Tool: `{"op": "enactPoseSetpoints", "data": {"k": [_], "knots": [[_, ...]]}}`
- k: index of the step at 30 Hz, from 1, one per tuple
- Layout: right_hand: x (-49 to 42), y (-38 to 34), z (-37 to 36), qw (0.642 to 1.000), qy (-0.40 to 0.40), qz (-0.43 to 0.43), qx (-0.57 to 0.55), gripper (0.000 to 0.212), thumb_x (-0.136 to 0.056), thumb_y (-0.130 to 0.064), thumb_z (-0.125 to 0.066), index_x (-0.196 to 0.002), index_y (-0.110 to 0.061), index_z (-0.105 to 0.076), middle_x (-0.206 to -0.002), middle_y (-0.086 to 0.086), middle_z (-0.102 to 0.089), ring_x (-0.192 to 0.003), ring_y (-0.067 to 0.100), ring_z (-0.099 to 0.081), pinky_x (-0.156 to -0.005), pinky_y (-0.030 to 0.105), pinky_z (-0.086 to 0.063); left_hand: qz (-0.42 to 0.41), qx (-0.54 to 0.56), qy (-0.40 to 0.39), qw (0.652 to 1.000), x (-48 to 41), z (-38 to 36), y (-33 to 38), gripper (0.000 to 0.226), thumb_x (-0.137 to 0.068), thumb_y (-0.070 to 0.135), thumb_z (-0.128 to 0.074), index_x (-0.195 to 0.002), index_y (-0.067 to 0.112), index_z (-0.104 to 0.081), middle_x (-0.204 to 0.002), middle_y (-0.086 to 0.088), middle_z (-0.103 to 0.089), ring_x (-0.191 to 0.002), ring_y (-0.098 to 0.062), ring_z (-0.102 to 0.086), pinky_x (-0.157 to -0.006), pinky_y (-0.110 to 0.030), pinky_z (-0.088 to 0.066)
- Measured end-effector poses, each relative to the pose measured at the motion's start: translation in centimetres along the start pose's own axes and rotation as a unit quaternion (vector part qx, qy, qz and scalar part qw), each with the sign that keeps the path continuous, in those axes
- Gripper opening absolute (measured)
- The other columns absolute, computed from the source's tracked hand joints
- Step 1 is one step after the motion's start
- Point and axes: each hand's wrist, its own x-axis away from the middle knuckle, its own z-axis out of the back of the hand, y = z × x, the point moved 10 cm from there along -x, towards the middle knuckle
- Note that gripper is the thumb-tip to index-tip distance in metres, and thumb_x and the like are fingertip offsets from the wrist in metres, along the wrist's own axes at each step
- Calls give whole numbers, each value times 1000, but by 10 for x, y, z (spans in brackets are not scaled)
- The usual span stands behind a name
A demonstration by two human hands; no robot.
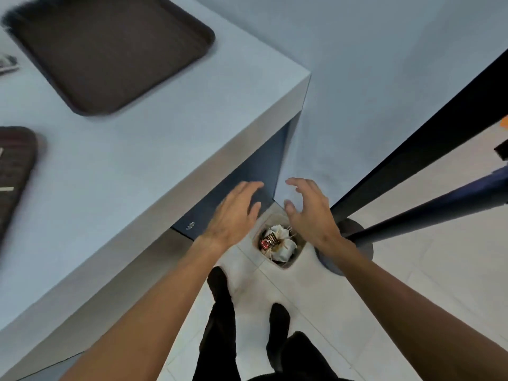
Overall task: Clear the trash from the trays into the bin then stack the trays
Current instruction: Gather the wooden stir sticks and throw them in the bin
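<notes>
Down on the pale tiled floor (412, 284) stands a small bin (287, 266), a rounded-corner rectangle with a light, smooth rim. Its trash (279, 243) is crumpled white paper, a glossy red-and-black wrapper and thin wooden sticks. On the matte, light blue-grey table (137, 160) lie two dark brown trays with rounded corners and raised lips. The far tray (110, 50) shows a bare, finely textured surface. The left tray (13, 166), cut off by the frame edge, is ribbed and carries a pale stick (5, 189). A small blurred item (8, 64) lies at the far left; what it is cannot be told.

The table's square corner juts out just left of the bin, its thick edge dropping to a dark panel beneath. To the right, a round dark post (439, 204) rises from a disc base (343, 259) right beside the bin, so the bin sits in a narrow gap between table and post. Open tile lies on the near side, where the person's black-clad legs (222, 312) stand.

Both hands hover above the bin, apart from each other and holding nothing. The left hand (233, 213) is over the bin's left rim, fingers spread and nearly straight. The right hand (310, 213) is over its right rim, fingers loosely curved. The trash shows in the gap between the wrists. Both trays lie well away to the far left.
</notes>
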Motion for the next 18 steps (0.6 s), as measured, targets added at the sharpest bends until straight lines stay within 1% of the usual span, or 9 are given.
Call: {"op": "enactPoseSetpoints", "data": {"k": [2, 4, 7, 9, 11, 13, 15, 17, 18], "knots": [[-4, -44, 18, 999, 16, 46, -1, 38, -93, -16, -59, -130, -24, -52, -126, -11, -51, -116, 8, -50, -105, 44, -40, -19, -19, 51, 998, 5, 43, 14, 43, -100, 21, -52, -142, 20, -45, -140, 3, -50, -126, -11, -49, -107, -33, -43], [-12, -84, 30, 996, 24, 80, -9, 38, -92, -17, -58, -130, -23, -53, -127, -9, -53, -116, 8, -50, -104, 45, -41, -25, -31, 95, 995, 12, 82, 23, 41, -99, 20, -53, -139, 19, -48, -133, 2, -55, -118, -12, -54, -102, -34, -47], [-27, -144, 38, 990, 22, 136, -24, 38, -92, -18, -57, -130, -22, -55, -128, -6, -54, -116, 12, -52, -102, 48, -43, -51, -36, 119, 991, 28, 128, 41, 38, -98, 15, -54, -136, 17, -51, -122, 0, -58, -103, -14, -58, -90, -36, -52], [-37, -185, 39, 985, 24, 171, -27, 37, -93, -17, -57, -130, -23, -55, -129, -8, -53, -117, 11, -52, -105, 44, -42, -71, -65, 149, 984, 40, 158, 49, 34, -99, 18, -54, -133, 20, -53, -120, 4, -58, -99, -10, -59, -86, -31, -54], [-48, -218, 39, 981, 30, 190, -26, 36, -94, -17, -59, -129, -24, -55, -130, -9, -53, -118, 11, -52, -106, 33, -34, -58, -69, 187, 978, 45, 189, 44, 33, -100, 24, -54, -133, 25, -54, -124, 8, -57, -100, -4, -57, -90, -24, -53], [-60, -252, 34, 977, 32, 209, -27, 35, -94, -16, -61, -128, -24, -55, -131, -8, -54, -117, 9, -52, -105, 29, -30, -24, -59, 221, 973, 49, 225, 27, 34, -99, 30, -55, -133, 27, -53, -129, 9, -55, -105, -4, -56, -94, -21, -51], [-72, -285, 24, 971, 26, 234, -24, 34, -93, -16, -62, -126, -23, -56, -132, -7, -56, -117, 8, -52, -107, 32, -34, -4, -62, 251, 966, 52, 260, 9, 36, -98, 30, -57, -133, 25, -53, -129, 7, -55, -108, -8, -57, -95, -23, -51], [-84, -315, 11, 964, 14, 266, -25, 34, -92, -15, -63, -125, -22, -57, -130, -4, -57, -117, 10, -53, -108, 39, -40, 4, -74, 276, 958, 56, 292, -8, 37, -97, 26, -59, -133, 21, -54, -128, 5, -56, -110, -9, -57, -97, -26, -50], [-90, -329, 3, 959, 6, 281, -29, 33, -92, -14, -62, -124, -20, -58, -129, -3, -57, -116, 11, -54, -106, 42, -43, 9, -78, 285, 955, 57, 306, -18, 38, -96, 24, -60, -133, 20, -54, -128, 4, -56, -111, -9, -56, -98, -27, -49]]}}
